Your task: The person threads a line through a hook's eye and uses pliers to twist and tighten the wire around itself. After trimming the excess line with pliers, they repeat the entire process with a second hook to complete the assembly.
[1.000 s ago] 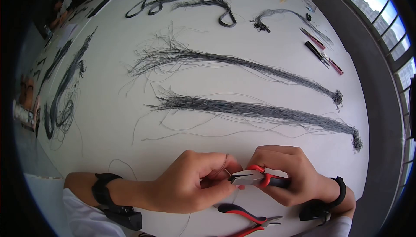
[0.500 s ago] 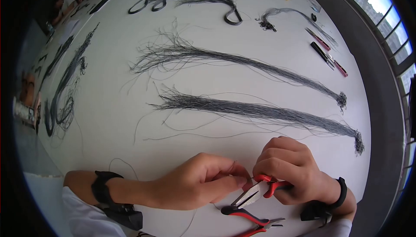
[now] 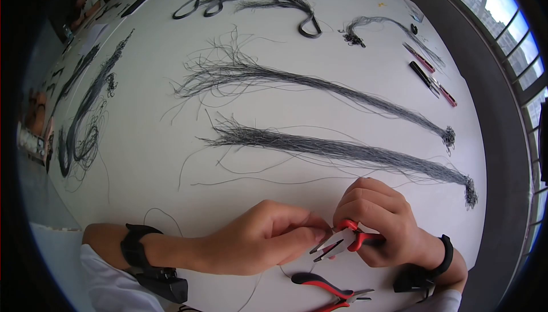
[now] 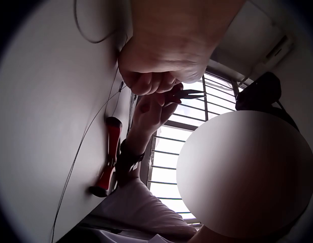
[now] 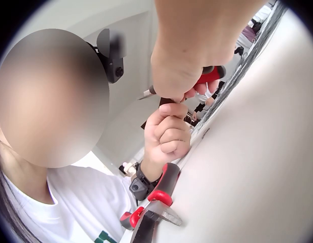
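Note:
My left hand [image 3: 257,246] pinches a thin dark wire [image 4: 75,152] between thumb and forefinger; the wire trails down over the table in the left wrist view. Its other fingers are curled, as the right wrist view shows. Close beside it, my right hand [image 3: 379,223] grips red-and-black pliers [image 3: 338,242] by the handles. Their jaws stand apart and slant down to the left, just past the left fingertips. A second pair of red-and-black pliers [image 3: 328,284] lies on the table below the hands.
Two long bundles of dark wires [image 3: 342,147] stretch across the white table [image 3: 142,158] beyond my hands, with hooked or curled ends at right. More bundles [image 3: 85,118] lie at left and at the back. Small red-handled tools [image 3: 434,82] rest near the right edge, beside the window.
The pliers have swung from pointing left at the left fingertips to slanting downward, and their jaws have parted. My right hand has turned and risen slightly; the left hand has shifted a little right.

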